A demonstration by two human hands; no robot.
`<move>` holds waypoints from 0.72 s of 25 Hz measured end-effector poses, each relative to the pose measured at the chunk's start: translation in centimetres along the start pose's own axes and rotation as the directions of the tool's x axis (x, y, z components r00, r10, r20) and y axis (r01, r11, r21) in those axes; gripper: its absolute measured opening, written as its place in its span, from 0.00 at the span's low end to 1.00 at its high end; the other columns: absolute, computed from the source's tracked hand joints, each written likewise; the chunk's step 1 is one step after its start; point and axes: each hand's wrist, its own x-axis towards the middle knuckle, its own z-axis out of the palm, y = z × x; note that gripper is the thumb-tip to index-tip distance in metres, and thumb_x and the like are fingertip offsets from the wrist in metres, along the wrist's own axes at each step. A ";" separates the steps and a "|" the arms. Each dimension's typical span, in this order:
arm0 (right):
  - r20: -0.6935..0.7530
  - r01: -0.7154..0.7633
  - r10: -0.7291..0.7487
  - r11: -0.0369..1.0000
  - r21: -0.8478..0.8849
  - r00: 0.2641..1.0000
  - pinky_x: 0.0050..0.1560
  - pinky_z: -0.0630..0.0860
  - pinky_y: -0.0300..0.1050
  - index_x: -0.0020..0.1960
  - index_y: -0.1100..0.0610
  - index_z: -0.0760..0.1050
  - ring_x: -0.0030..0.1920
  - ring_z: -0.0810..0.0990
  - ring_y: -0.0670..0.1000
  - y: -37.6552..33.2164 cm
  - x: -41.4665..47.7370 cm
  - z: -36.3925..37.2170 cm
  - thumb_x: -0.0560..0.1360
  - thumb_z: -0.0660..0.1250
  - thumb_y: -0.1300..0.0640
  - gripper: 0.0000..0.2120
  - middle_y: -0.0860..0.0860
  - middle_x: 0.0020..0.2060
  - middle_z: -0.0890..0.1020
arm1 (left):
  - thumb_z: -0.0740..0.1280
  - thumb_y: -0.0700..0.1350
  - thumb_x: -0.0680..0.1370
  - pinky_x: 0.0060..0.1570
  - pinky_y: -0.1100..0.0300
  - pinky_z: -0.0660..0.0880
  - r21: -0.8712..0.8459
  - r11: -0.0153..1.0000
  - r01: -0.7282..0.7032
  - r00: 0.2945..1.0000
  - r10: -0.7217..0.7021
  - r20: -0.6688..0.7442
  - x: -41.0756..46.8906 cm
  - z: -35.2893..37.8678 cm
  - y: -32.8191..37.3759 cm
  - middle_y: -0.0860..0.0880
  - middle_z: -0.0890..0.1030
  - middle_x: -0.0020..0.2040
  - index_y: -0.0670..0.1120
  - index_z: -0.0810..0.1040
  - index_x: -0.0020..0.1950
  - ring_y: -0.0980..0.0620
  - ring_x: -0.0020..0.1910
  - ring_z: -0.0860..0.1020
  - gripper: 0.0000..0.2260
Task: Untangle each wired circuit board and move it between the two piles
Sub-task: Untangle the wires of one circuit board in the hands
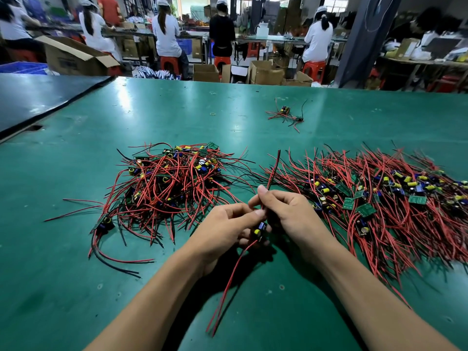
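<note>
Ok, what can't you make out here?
Head view: the circuit board between the left hand and right hand is mostly hidden by fingers.
Head view: the right pile is cut off by the right edge.
Head view: the far tangle is too small to count boards.

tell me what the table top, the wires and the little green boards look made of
Table top: a green mat, probably rubber or vinyl; semi-gloss, with lamp glare and scuffs. Wires of the circuit board that the left hand and right hand hold: red and black plastic-looking insulation, smooth, bending freely. Loose boards: rigid flat green sheet, likely laminate, matte.
</note>
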 end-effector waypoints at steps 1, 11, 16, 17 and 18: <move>0.005 -0.008 0.008 1.000 0.022 1.000 0.23 0.72 0.37 0.41 0.57 0.84 0.22 0.72 0.47 0.0 -0.1 0.2 0.79 0.68 0.47 0.16 0.53 0.27 0.75 | 0.68 0.39 0.78 0.27 0.67 0.73 -0.013 1.000 0.000 1.000 0.000 -0.010 -0.1 0.1 0.0 0.43 0.83 0.36 0.40 0.78 0.44 0.51 0.29 0.80 0.03; 0.106 0.007 0.023 0.961 -0.275 0.994 0.33 0.74 0.41 0.46 0.57 0.85 0.29 0.78 0.48 0.8 0.5 -0.6 0.75 0.66 0.36 0.23 0.54 0.31 0.82 | 0.67 0.34 0.77 0.32 0.59 0.69 0.075 0.996 -0.044 0.997 0.049 -0.061 -0.2 0.0 0.0 0.43 0.81 0.33 0.40 0.76 0.39 0.47 0.28 0.79 0.07; -0.056 0.075 -0.115 0.877 -0.475 0.992 0.26 0.63 0.26 0.46 0.54 0.86 0.22 0.70 0.37 0.7 1.4 -2.5 0.80 0.64 0.41 0.20 0.39 0.19 0.73 | 0.68 0.35 0.76 0.33 0.59 0.67 0.096 0.995 -0.024 1.000 0.023 0.006 -0.5 -0.1 0.2 0.42 0.81 0.33 0.39 0.77 0.42 0.48 0.28 0.78 0.04; -0.092 0.083 -0.145 0.872 -0.483 0.985 0.25 0.63 0.28 0.46 0.54 0.86 0.21 0.69 0.38 0.9 1.6 -2.7 0.80 0.64 0.40 0.20 0.40 0.18 0.71 | 0.68 0.35 0.76 0.32 0.60 0.67 0.103 0.994 -0.023 1.000 0.021 0.013 -0.5 -0.1 0.2 0.42 0.81 0.33 0.39 0.77 0.42 0.48 0.28 0.78 0.04; -0.121 0.088 -0.165 0.874 -0.478 0.979 0.25 0.61 0.30 0.45 0.53 0.86 0.21 0.68 0.40 1.0 1.8 -2.8 0.80 0.64 0.40 0.20 0.42 0.19 0.70 | 0.68 0.35 0.76 0.32 0.60 0.67 0.106 0.994 -0.023 1.000 0.021 0.018 -0.5 -0.1 0.3 0.42 0.81 0.33 0.39 0.77 0.42 0.49 0.28 0.78 0.03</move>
